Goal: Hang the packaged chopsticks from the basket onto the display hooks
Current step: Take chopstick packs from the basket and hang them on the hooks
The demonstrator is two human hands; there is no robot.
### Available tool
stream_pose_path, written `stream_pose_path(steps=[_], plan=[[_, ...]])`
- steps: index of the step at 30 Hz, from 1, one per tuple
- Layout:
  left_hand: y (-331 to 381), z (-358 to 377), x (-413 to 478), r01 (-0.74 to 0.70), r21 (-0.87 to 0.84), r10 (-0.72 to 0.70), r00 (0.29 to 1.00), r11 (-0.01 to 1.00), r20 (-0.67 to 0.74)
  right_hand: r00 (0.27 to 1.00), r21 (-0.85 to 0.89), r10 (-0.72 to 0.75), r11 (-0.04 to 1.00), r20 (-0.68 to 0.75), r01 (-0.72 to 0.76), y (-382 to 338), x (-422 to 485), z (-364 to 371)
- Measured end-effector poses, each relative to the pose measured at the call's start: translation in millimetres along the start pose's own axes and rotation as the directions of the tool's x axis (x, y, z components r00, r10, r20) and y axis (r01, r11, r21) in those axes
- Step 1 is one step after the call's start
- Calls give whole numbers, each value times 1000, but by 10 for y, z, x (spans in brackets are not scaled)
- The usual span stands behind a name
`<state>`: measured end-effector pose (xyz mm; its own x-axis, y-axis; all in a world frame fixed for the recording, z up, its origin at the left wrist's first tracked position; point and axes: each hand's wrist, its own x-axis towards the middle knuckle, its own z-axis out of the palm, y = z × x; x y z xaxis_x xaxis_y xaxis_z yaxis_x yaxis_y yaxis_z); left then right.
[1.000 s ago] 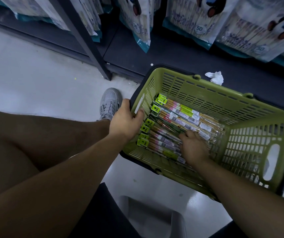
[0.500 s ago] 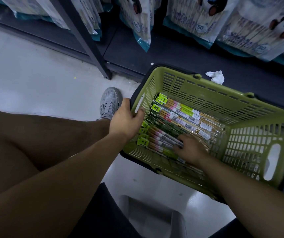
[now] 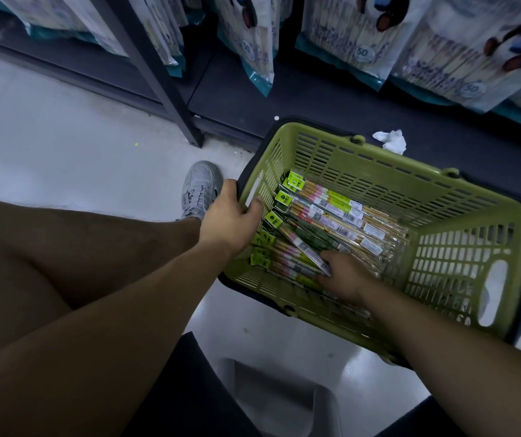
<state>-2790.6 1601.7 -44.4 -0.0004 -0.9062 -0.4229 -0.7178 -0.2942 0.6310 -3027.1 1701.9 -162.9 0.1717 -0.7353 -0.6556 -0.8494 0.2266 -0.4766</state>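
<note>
Basket (image 3: 379,184) olive green, slotted walls. Chopstick packs (image 3: 338,216): lime header tabs, tan sticks, pink bands. Shoe (image 3: 200,187) grey. Hanging bags (image 3: 347,33) teal-edged.

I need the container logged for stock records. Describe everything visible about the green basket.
The green basket is a rectangular olive plastic shopping basket with slotted and gridded walls, a thick rim, an oval grip cutout in its right end wall and a dark handle folded down round the outside. It sits low, against the dark shelf base and over the pale floor. The left hand grips its left end rim, thumb inside. Inside lie packaged chopsticks, one pack held by the right hand.
</note>
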Motion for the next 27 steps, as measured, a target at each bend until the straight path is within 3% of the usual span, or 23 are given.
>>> stream_pose_path(steps=[7,9,11,12,16,20,22,27], plan=[[38,-117,-41,106,-153,-82,984,983,156,986,182,52,983,-158,-22,55,-176,-336],[73,-114,-64,16,-81,-15,1000,997,3,971,202,32,979,-238,18,-16,-264,-522],[170,-107,-141,-121,33,125,969,992,-213,954,195,7,979,-300,54,-184,-350,-698],[227,-104,-179,-154,16,153,959,988,-236,943,205,-11,975,-334,84,-317,-392,-778],[446,-41,-309,-20,-283,27,999,959,23,878,337,-112,895,-466,293,-1021,-530,-985],[586,9,-337,134,-748,41,977,650,211,895,414,-136,850,-425,326,-1405,-592,-996],[594,-13,-324,167,-793,58,967,586,247,900,381,-156,867,-406,322,-1430,-603,-977],[522,13,-246,155,-804,-34,985,574,167,931,219,-214,933,-295,284,-1390,-552,-948]])
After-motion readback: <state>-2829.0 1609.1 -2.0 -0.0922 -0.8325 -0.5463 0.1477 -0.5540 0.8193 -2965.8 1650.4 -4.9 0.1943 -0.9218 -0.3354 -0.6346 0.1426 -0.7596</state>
